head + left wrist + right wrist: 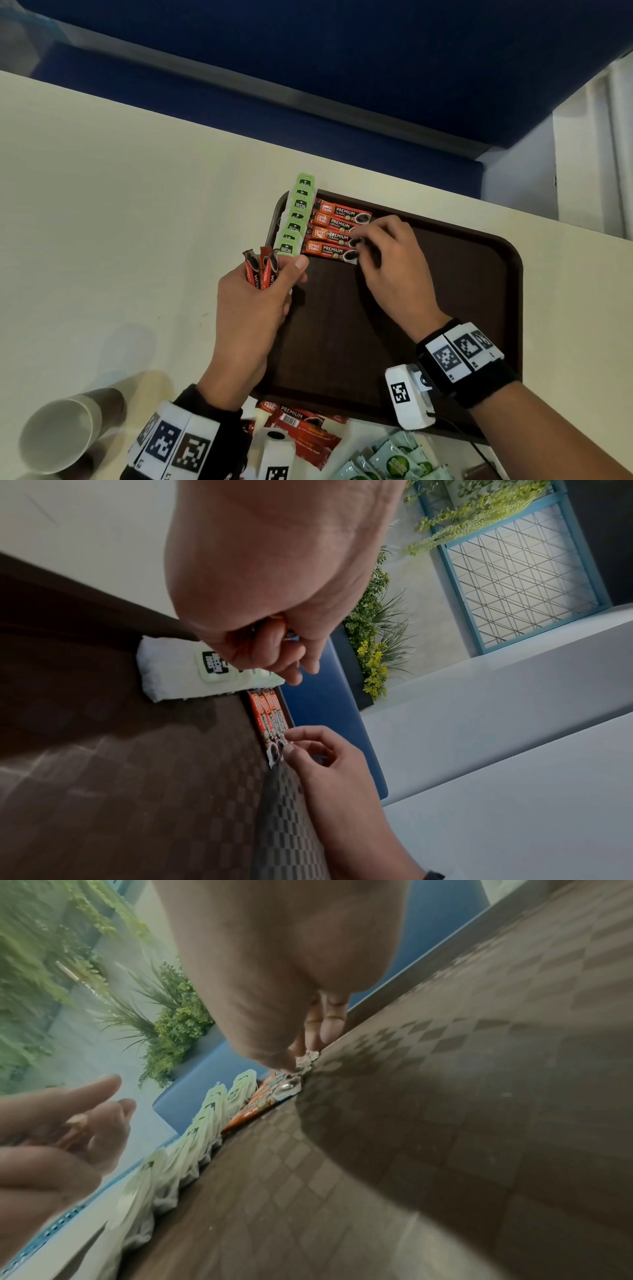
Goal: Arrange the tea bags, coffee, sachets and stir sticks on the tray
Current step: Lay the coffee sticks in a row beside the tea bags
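- Fingers of the right hand (394, 263) are curled, tips pinching the right end of the nearest coffee stick (330, 251) in the tray row.
- Fingers of the left hand (253, 301) are wrapped round spare coffee sticks (261, 269); at least two show, held upright above the tray's left edge.
- Tray (479, 291): dark brown, lying on the pale surface (120, 205) near its far edge.
- Tea bags (296, 216): an overlapping column with green tags, set along the tray's left edge at the far-left corner.
- Coffee row (339, 228): four sticks lying flat and parallel, touching one another, just right of the tea bags at the tray's far-left corner.
- Loose supply: more coffee sticks (301, 428) and green-and-white sachets (394, 459) lie on the surface beyond the tray's near edge. No stir sticks can be identified.
- Paper cup (58, 435): lies on its side at the near-left of the surface.
- Step in hand (judged): laying and squaring the fourth coffee stick against its neighbours. Tea bags appear placed; coffee is partly done; sachets and stir sticks are not yet on the tray.
- Next move (judged): release the stick without dragging it, take one from the left hand, and set it flush on the near side of the row, ends aligned.
- Risk (judged): the light sticks slide easily; a nudge may skew the row.
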Demonstrator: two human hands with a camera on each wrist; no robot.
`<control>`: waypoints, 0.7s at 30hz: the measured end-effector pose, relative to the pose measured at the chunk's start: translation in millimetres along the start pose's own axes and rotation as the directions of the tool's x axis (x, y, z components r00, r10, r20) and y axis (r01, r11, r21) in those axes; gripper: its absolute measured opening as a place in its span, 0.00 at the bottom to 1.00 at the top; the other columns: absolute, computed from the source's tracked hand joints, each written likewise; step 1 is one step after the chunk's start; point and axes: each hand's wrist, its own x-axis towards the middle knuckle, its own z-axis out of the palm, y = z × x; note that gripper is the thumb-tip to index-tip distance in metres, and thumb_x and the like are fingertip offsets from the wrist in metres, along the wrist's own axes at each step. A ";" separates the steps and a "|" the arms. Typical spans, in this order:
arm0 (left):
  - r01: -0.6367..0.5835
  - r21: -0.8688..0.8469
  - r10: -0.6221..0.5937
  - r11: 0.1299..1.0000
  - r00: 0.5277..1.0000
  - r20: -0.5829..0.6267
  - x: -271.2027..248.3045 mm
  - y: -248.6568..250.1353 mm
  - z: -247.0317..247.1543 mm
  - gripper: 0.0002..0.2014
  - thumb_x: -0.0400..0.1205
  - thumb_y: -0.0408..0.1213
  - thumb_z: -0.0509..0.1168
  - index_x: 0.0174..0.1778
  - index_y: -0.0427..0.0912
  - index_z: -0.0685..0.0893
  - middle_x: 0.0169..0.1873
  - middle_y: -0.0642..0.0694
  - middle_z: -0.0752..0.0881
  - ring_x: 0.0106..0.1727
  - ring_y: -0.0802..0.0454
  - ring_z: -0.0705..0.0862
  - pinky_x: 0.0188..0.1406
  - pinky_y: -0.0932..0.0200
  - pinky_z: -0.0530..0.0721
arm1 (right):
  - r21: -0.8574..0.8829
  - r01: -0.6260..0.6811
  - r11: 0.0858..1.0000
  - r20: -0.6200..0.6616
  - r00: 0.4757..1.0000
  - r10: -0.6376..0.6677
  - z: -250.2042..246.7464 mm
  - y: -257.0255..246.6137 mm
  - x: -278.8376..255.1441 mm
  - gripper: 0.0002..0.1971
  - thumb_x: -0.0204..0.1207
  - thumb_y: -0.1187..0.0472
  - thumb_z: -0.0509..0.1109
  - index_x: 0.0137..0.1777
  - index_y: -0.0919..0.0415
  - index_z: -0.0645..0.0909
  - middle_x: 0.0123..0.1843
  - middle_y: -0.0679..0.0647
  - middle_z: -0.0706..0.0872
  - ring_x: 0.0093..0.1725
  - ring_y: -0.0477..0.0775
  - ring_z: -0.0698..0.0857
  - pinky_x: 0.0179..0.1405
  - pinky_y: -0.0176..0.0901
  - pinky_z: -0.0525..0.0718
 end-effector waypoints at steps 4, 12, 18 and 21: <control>-0.003 -0.005 0.003 1.000 1.000 0.001 0.5 0.0 0.3 0.11 0.84 0.51 0.78 0.43 0.48 0.95 0.39 0.37 0.93 0.27 0.56 0.79 0.34 0.58 0.78 | -0.029 0.122 0.992 0.031 0.992 -0.121 3.9 -7.8 -7.9 0.11 0.85 0.60 0.77 0.65 0.53 0.88 0.66 0.49 0.80 0.68 0.50 0.78 0.56 0.39 0.82; 0.006 -0.019 -0.006 1.000 1.000 0.000 0.5 -0.6 -1.3 0.09 0.84 0.51 0.78 0.45 0.50 0.95 0.39 0.40 0.94 0.27 0.58 0.80 0.35 0.58 0.79 | -0.087 0.147 0.985 0.064 0.988 -0.142 8.7 -6.2 -14.1 0.12 0.85 0.59 0.76 0.67 0.55 0.87 0.66 0.50 0.80 0.67 0.52 0.78 0.53 0.46 0.88; 0.011 -0.008 -0.011 1.000 1.000 -0.009 -1.1 -0.9 -1.6 0.09 0.84 0.53 0.78 0.44 0.52 0.95 0.39 0.38 0.94 0.27 0.57 0.80 0.35 0.58 0.80 | -0.042 0.110 0.993 0.022 0.994 -0.109 6.5 -7.0 -12.1 0.12 0.86 0.58 0.75 0.67 0.54 0.87 0.66 0.50 0.81 0.67 0.51 0.78 0.55 0.42 0.84; 0.007 -0.007 -0.007 1.000 1.000 -0.004 -1.8 -0.4 -0.3 0.09 0.83 0.54 0.77 0.44 0.53 0.95 0.39 0.39 0.94 0.27 0.57 0.80 0.35 0.57 0.80 | -0.059 0.084 0.995 0.007 0.996 -0.084 6.4 -8.8 -8.1 0.13 0.86 0.58 0.75 0.69 0.54 0.86 0.67 0.49 0.81 0.68 0.50 0.78 0.55 0.41 0.84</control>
